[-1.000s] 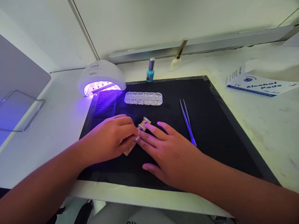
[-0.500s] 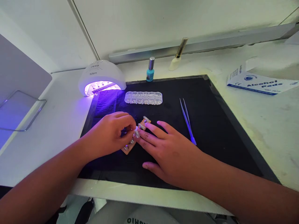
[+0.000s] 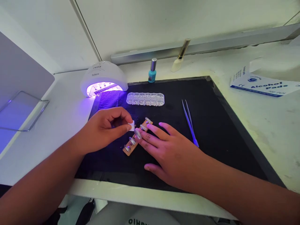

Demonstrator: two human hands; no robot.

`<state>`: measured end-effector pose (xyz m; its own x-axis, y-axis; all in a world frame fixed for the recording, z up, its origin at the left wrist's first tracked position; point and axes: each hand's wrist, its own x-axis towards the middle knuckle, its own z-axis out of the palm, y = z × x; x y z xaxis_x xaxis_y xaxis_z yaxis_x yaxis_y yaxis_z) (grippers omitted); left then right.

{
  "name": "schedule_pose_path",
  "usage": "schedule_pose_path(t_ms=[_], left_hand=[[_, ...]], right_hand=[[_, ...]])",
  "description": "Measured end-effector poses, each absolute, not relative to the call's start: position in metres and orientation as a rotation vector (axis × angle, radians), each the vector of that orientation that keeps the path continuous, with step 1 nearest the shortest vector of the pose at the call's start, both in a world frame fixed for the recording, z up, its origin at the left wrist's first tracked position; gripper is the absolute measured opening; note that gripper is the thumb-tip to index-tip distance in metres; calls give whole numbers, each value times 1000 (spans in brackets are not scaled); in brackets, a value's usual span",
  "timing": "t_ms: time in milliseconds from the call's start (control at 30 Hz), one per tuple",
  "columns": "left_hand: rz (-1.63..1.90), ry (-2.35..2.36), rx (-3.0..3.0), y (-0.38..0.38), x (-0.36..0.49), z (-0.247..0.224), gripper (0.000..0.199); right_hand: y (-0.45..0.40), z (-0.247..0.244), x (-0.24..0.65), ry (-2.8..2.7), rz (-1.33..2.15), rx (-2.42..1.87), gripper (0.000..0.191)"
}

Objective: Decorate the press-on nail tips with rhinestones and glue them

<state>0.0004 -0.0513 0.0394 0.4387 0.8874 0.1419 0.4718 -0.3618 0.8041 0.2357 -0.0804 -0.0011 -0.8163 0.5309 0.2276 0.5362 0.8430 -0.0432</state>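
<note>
My left hand [image 3: 107,129] pinches a small white pad [image 3: 132,126] between thumb and fingertips, just left of the nail tip stand. That stand [image 3: 127,151], a narrow tan strip, lies slanted on the black mat and bears several glossy silver false nails. The middle false nail [image 3: 138,134] is larger in view than the others. My right hand [image 3: 166,147] has its fingers stretched out and spread, palm down. Its fingertips touch the stand's right side, close against the middle nail. The thumb lies apart on the mat.
A lit nail lamp [image 3: 105,76] glows purple at the back left. Behind the hands lies a clear compartment case [image 3: 145,99] of small gems. Tweezers [image 3: 190,125] rest to the right. Blue [image 3: 152,76] and cream [image 3: 177,64] polish bottles stand behind, with an alcohol pads box [image 3: 264,84] farther right.
My left hand has drawn back left from the middle nail, and the white pad in its pinch now shows clearly. My right hand keeps its place at the stand.
</note>
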Motion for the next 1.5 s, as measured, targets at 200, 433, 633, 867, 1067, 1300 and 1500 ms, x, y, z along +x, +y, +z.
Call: schedule_pose_path(t_ms=[200,433,633,867,1067,1300,1500], left_hand=[[722,1088,1910,-47,-7,34,10],[438,916,2191,-53,-9,49,11],[345,805,2394,-53,-7,45,15],[322,824,2439,-52,-5,42,17],[320,813,2497,-56,-5,43,19],[392,775,2525,-58,-2,44,20],[366,787,2506,-58,-1,42,20]], right_hand=[[-79,-4,236,-2793,-22,-829,66],[-80,-3,239,-2814,-30,-798,71],[-87,2,250,-2725,-65,-739,50],[-90,-3,245,-2781,-8,-657,52],[-88,-6,238,-2833,136,-719,65],[-88,-3,232,-2824,126,-763,64],[-89,-4,231,-2835,79,-766,61]])
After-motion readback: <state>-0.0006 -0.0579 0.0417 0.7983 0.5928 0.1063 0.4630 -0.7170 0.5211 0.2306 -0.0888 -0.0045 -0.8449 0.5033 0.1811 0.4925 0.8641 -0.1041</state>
